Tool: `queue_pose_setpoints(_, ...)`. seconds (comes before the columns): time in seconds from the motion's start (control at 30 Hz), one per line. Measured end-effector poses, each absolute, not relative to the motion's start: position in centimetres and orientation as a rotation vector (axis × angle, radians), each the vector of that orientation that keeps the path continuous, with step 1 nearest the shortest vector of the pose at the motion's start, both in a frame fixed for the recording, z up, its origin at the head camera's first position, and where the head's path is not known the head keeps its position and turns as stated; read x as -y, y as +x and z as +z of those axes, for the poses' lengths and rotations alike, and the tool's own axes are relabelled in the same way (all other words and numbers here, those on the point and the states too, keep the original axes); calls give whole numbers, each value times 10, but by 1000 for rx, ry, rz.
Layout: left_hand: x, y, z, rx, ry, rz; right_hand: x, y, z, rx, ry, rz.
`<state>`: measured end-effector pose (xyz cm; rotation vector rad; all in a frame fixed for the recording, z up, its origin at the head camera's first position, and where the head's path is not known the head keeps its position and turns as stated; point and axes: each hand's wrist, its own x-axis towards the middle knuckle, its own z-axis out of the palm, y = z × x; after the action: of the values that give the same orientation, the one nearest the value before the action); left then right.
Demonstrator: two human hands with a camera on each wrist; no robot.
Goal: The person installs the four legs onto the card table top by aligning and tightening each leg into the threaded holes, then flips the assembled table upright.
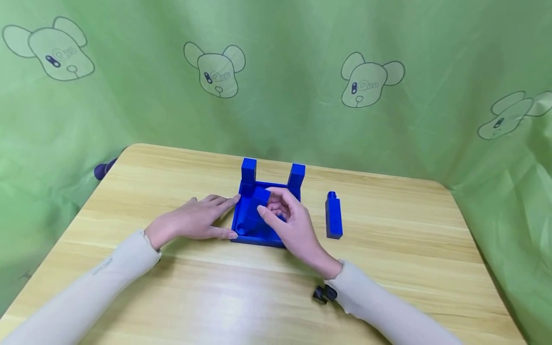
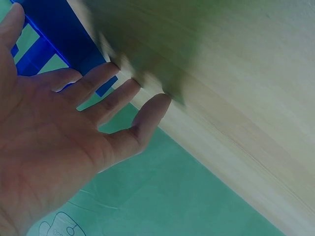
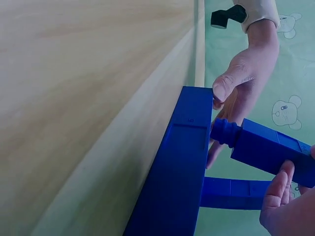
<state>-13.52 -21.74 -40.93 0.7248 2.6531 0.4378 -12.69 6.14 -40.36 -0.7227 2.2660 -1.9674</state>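
Observation:
A blue square base [image 1: 258, 242] with a raised rim lies on the wooden table, with two blue legs [image 1: 248, 170] standing upright at its back corners. My right hand [image 1: 295, 227] pinches another blue block-like leg [image 3: 269, 147] between thumb and fingers. That leg tilts over the base, its ridged, screw-like end pointing down at the front left corner; whether it touches there I cannot tell. My left hand [image 1: 196, 218] rests against the base's left side, fingers spread and fairly straight. In the left wrist view, its palm and fingers [image 2: 108, 105] show beside the blue base.
To the right of the base, a loose blue leg [image 1: 333, 218] lies on the wooden table [image 1: 401, 239], its ridged end pointing away from me. A green curtain [image 1: 284, 86] with printed mouse-like heads hangs behind the table and at both sides.

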Motion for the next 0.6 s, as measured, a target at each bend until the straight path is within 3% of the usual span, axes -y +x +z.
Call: queue_pose_setpoints(0.6,216,-135,-410,-2650,729,424,-47,-126,-408,-2330,-831,-1806)
